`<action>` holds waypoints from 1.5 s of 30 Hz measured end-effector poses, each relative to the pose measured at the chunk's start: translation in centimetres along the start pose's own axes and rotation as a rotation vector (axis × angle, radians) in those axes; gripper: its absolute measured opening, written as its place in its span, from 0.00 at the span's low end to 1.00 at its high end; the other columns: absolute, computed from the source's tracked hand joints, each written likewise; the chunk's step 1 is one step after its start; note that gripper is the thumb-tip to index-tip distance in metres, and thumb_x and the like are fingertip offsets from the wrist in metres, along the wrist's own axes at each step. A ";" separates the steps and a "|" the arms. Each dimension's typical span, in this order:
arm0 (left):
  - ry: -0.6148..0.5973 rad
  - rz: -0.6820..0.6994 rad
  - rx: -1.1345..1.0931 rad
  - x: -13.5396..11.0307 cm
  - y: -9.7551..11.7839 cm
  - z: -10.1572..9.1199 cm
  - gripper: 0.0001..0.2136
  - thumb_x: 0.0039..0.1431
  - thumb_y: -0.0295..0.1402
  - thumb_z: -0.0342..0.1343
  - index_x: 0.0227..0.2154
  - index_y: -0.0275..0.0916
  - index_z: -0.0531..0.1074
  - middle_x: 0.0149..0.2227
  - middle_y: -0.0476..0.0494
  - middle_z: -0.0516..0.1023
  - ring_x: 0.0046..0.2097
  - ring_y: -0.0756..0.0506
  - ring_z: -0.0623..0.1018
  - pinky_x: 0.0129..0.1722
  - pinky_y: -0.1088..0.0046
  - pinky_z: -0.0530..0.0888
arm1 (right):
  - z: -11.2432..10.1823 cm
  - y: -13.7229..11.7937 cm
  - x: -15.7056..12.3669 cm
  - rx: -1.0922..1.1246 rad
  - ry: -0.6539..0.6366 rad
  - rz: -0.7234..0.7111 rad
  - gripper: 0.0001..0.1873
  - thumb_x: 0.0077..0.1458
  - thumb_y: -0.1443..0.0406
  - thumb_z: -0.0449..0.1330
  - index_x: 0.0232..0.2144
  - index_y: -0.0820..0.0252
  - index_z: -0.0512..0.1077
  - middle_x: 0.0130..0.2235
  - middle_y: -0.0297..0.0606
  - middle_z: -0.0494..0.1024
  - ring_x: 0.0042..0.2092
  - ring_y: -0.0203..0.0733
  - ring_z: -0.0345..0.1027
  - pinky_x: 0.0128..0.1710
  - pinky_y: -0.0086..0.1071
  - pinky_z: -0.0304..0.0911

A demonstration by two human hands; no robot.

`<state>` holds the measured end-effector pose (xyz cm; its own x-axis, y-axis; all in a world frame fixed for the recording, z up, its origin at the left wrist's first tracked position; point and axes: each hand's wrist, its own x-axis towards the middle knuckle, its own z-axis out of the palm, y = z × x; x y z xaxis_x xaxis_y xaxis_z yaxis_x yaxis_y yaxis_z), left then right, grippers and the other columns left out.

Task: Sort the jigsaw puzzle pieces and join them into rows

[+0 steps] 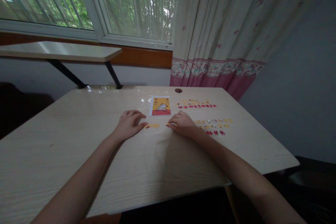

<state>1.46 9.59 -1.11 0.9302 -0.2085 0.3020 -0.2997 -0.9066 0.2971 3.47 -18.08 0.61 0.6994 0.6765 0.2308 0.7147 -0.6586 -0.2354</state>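
Note:
My left hand point(129, 124) rests on the table with thumb and fingers apart. Its thumb tip touches the left end of a short yellow strip of joined jigsaw pieces point(154, 126). Just right of that strip, my right hand point(182, 124) has its fingertips closed on a small yellow and dark red jigsaw piece point(167, 125), held at the tabletop. Beyond both hands lies a reference picture point(161, 106) of a white animal on yellow and red. Rows of loose jigsaw pieces point(214, 126) lie to the right, some hidden behind my right hand and forearm.
More loose pieces point(197, 106) form rows at the back right of the wooden table point(126, 178). A raised shelf point(78, 50) on black legs stands at the back left. A round cable hole point(178, 90) is near the back edge, before the curtain point(217, 42).

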 end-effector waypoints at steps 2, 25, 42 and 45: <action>-0.002 -0.002 0.002 0.0 0.0 0.0 0.19 0.50 0.50 0.51 0.38 0.44 0.72 0.44 0.44 0.70 0.48 0.38 0.65 0.48 0.58 0.60 | 0.0 -0.1 0.0 0.006 0.003 0.005 0.10 0.55 0.61 0.55 0.36 0.58 0.74 0.38 0.38 0.76 0.42 0.40 0.61 0.43 0.34 0.50; -0.008 0.013 -0.008 0.0 -0.2 0.1 0.18 0.52 0.50 0.50 0.39 0.44 0.72 0.44 0.44 0.70 0.48 0.38 0.65 0.48 0.57 0.59 | 0.2 0.0 0.0 0.031 0.015 0.001 0.10 0.55 0.63 0.55 0.35 0.59 0.74 0.38 0.39 0.76 0.42 0.39 0.62 0.45 0.34 0.51; 0.031 0.045 -0.005 -0.1 -0.1 0.0 0.16 0.55 0.48 0.48 0.38 0.44 0.72 0.42 0.44 0.71 0.47 0.40 0.66 0.47 0.58 0.61 | -4.6 13.6 6.1 -0.060 -0.070 0.404 0.10 0.48 0.69 0.58 0.36 0.62 0.75 0.36 0.40 0.78 0.35 0.36 0.69 0.35 0.25 0.59; 0.038 0.044 -0.004 -0.2 0.0 0.0 0.16 0.55 0.47 0.48 0.38 0.44 0.72 0.43 0.44 0.71 0.47 0.40 0.66 0.47 0.58 0.61 | -4.3 14.0 7.1 -0.074 -0.140 0.416 0.10 0.46 0.67 0.60 0.35 0.61 0.74 0.35 0.39 0.78 0.33 0.36 0.69 0.33 0.25 0.59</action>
<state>1.29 9.63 -1.13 0.9075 -0.2339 0.3490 -0.3411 -0.8953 0.2867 18.44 -23.91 2.99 0.9234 0.3838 0.0000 0.3750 -0.9024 -0.2121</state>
